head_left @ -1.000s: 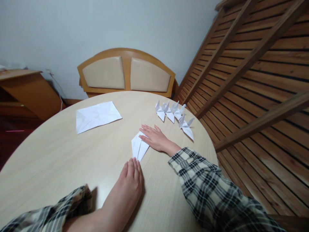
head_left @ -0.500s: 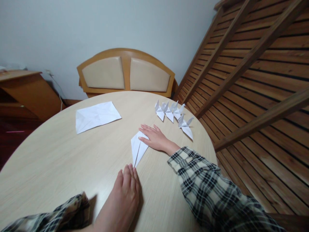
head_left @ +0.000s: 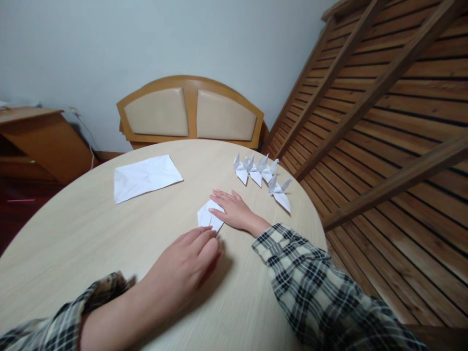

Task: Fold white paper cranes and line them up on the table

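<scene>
A folded white paper [head_left: 208,218] lies on the round light-wood table [head_left: 91,243]. My right hand [head_left: 234,211] rests flat on the paper's far right side, fingers stretched out and pressing it down. My left hand [head_left: 185,268] lies over the paper's near tip, fingers extended and together, hiding that end. Both arms wear checked sleeves.
A flat creased white sheet [head_left: 144,176] lies at the far left of the table. Several finished white paper cranes [head_left: 261,175] stand at the far right near the edge. A wooden chair [head_left: 190,112] is behind the table, a slatted wooden wall [head_left: 383,122] to the right.
My left hand pulled back, then came forward and turned right over the paper's near tip. The right hand stayed put on the paper.
</scene>
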The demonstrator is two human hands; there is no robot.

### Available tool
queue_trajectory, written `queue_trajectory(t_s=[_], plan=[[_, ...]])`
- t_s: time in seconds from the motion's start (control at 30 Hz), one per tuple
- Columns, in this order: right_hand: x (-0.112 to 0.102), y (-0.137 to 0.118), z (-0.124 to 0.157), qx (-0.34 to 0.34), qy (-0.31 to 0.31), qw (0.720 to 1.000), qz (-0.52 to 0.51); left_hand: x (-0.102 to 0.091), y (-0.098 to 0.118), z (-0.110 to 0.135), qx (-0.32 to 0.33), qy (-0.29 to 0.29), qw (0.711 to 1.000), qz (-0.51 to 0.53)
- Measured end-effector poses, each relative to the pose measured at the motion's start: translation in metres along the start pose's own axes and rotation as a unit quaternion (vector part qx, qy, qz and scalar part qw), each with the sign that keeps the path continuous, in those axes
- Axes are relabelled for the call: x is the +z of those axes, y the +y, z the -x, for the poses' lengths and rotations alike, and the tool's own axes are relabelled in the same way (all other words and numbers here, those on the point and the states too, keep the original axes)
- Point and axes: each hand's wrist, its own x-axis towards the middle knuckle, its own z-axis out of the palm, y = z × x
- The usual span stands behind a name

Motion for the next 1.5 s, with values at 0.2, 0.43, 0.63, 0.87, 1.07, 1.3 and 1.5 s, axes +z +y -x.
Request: queue_trajectory(t_s=[0.2, 0.43, 0.63, 0.87, 1.07, 1.3, 1.5], plan=[[0.002, 0.003, -0.001, 0.002, 0.002, 1.0, -0.003, 0.035, -0.019, -0.001, -0.025, -0.029, 0.995, 0.09], [0.004, 0.006, -0.003, 0.014, 0.017, 1.0, -0.016, 0.05, -0.029, 0.0, -0.047, -0.13, 0.985, 0.101], [0.003, 0.006, -0.002, 0.024, 0.037, 0.999, -0.007, 0.048, -0.032, -0.001, -0.021, -0.133, 0.985, 0.11], [0.01, 0.016, -0.003, 0.011, 0.062, 0.998, -0.011, 0.043, -0.03, -0.004, -0.023, -0.144, 0.984, 0.106], [0.01, 0.02, -0.005, 0.011, 0.066, 0.997, -0.024, 0.043, -0.029, -0.004, -0.035, -0.133, 0.984, 0.115], [0.011, 0.023, -0.006, 0.005, 0.078, 0.996, -0.032, 0.045, -0.03, -0.003, -0.042, -0.119, 0.984, 0.128], [0.01, 0.022, -0.006, 0.004, 0.081, 0.995, -0.052, 0.044, -0.03, -0.003, -0.04, -0.12, 0.983, 0.135]])
